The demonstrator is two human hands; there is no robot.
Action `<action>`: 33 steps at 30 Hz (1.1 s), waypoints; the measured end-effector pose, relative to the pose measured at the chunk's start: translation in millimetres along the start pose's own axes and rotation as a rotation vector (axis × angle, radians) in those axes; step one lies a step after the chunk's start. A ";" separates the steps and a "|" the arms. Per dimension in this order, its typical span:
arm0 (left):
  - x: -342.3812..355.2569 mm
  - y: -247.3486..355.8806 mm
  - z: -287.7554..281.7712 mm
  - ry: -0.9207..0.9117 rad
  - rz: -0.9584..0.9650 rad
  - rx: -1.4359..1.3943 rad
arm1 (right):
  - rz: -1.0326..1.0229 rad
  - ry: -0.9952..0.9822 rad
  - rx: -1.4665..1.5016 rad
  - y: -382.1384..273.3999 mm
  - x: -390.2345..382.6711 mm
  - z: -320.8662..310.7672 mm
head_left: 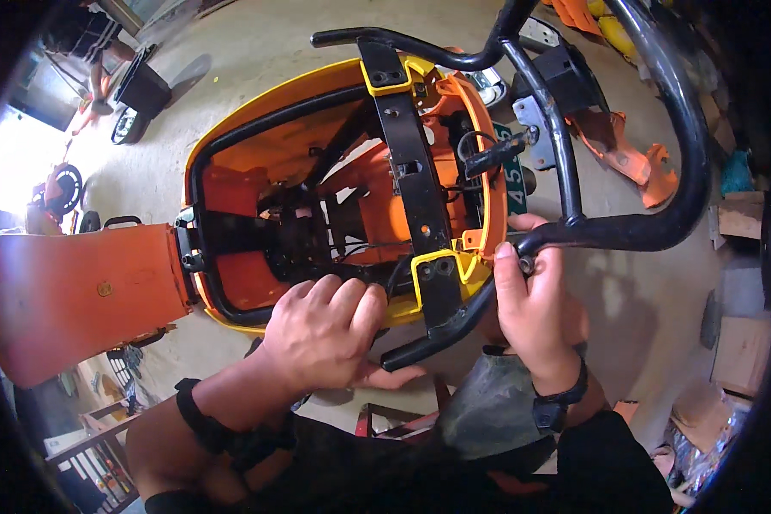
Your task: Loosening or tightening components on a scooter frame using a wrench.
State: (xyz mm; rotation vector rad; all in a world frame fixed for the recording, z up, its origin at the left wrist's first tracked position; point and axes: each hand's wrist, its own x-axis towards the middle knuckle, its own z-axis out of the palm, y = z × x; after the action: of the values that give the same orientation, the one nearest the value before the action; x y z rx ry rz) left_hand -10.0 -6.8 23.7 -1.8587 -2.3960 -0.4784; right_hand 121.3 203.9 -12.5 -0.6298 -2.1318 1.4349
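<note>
Head view — left hand (pixel 325 330) curled, palm-down.

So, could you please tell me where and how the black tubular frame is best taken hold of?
I'd grip the black tubular frame by its outer loop, coming from the right: there the thick, rounded tube curves out well beyond the orange body, leaving room for fingers.

A pale grey floor (pixel 248 43) spreads wide; white light (pixel 17 163) glares at left, perhaps through a doorway; cardboard (pixel 743 353) lies right.
</note>
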 end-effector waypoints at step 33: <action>6.6 30.0 -13.6 -0.066 0.127 0.136 | 0.044 0.053 -0.005 0.0 -2.3 4.5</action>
State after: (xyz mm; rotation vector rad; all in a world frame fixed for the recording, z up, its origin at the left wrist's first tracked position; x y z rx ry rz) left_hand 15.1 2.1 44.2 -1.9793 -2.2676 -0.2418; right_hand 120.3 199.3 -14.3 -0.7128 -2.0937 1.4205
